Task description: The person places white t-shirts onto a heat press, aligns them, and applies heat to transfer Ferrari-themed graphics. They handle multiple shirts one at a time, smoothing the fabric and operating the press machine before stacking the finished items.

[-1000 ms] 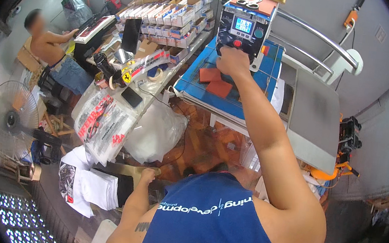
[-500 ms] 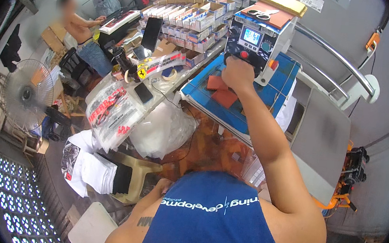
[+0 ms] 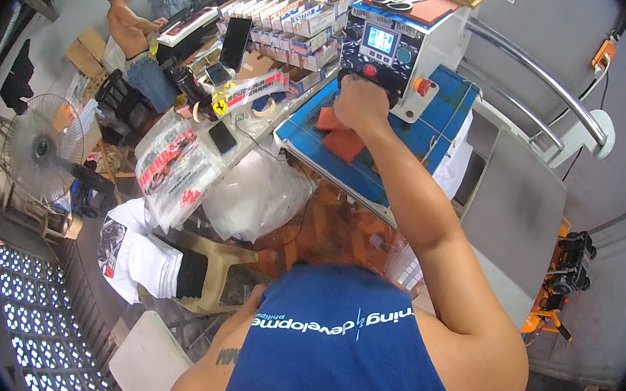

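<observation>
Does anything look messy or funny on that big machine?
Nothing big stands out, and I see no spill. But two red pads lie crookedly on the blue surface, not lined up. Scissors lie loose on the orange pad atop the machine, which seems an odd spot.

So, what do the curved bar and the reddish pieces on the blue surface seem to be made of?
Curved bar: probably metal, polished, with bright reflective streaks along it. Reddish pieces: matte, perhaps rubber or foam; flat, plain-coloured, without shine.
</observation>
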A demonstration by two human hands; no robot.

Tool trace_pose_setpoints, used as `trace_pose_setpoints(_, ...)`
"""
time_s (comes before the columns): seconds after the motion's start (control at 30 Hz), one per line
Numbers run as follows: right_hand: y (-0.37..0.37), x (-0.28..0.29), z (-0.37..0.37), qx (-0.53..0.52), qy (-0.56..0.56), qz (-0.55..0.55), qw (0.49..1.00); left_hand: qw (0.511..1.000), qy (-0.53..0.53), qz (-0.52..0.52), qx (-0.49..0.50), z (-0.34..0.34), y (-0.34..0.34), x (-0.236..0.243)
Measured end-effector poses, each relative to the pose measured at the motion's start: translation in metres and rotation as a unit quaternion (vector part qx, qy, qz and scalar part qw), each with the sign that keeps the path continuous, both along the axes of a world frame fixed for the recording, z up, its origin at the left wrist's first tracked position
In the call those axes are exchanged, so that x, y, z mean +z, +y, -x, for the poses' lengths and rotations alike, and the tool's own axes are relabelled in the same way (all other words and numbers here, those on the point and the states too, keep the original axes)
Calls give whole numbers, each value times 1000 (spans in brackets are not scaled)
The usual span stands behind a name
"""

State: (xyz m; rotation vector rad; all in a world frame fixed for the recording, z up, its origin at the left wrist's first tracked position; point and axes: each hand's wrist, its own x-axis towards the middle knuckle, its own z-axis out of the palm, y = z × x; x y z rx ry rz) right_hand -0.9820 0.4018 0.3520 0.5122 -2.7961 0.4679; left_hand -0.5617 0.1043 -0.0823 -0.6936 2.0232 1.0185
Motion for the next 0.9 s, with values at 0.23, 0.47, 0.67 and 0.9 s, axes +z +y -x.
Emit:
trace_pose_setpoints(0.23,7,4,-5,6,-13,-10,1000,1000,14,-5,-16,20,13,0)
trace_pose_setpoints(0.47,57,4,-36,-34,-16,-35,999,998,-3,-23,-64,53,13,-2)
trace_pose_setpoints(0.67,127,-8,-84,-112,117,-74,984,982,116,-81,124,192,-39,19)
trace_pose_setpoints(0.9,206,-7,-142,-321,129,-142,928,853,516,70,-13,453,-47,157)
